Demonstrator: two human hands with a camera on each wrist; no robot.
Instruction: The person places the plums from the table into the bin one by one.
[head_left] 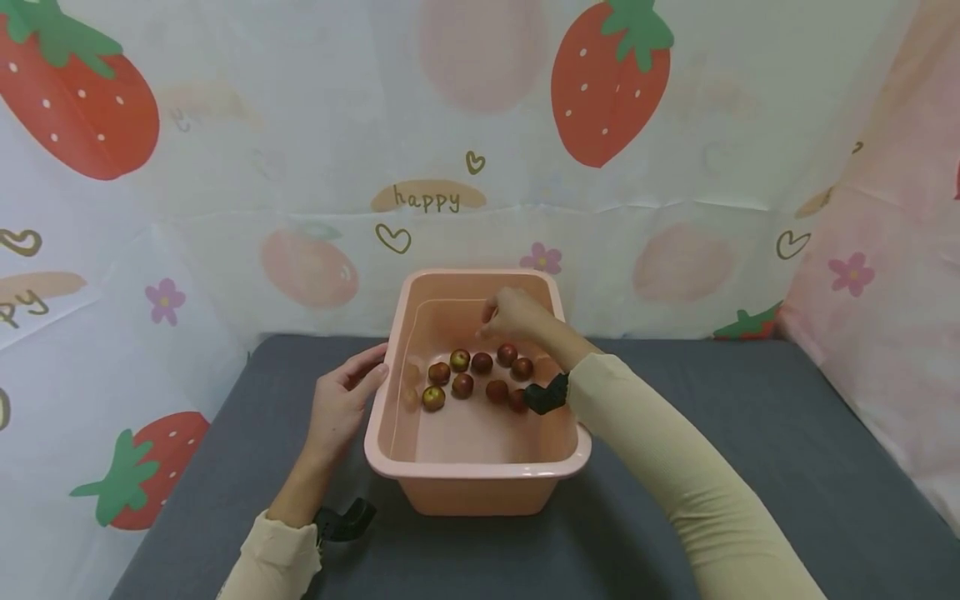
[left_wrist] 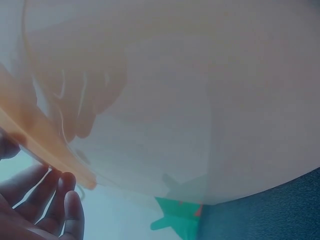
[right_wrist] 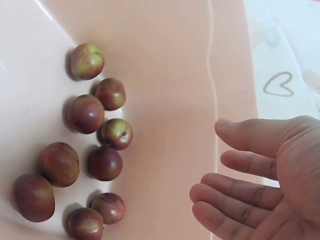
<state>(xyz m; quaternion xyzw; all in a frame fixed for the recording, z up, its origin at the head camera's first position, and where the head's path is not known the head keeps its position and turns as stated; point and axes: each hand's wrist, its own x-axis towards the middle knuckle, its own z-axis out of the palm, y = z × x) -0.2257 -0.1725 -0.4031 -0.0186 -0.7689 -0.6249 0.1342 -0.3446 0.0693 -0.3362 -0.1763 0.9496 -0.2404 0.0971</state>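
Several plums (head_left: 462,385), dark red with some green-yellow patches, lie loosely grouped on the floor of a pink plastic basin (head_left: 480,470). My left hand (head_left: 339,410) touches the basin's left rim from outside; in the left wrist view its fingertips (left_wrist: 66,181) meet the rim's edge. Over the far right part of the basin, my right hand (head_left: 519,315) hovers above the plums. The right wrist view shows that hand (right_wrist: 260,185) with loosely bent fingers and nothing in it, apart from the fruit. My right wrist partly covers one plum at the right.
The basin stands on a dark grey cloth-covered table (head_left: 705,417). Behind it hangs a white cloth backdrop (head_left: 480,242) printed with strawberries, hearts and flowers, which also runs along the left side. A pinkish cloth (head_left: 885,350) hangs at the right.
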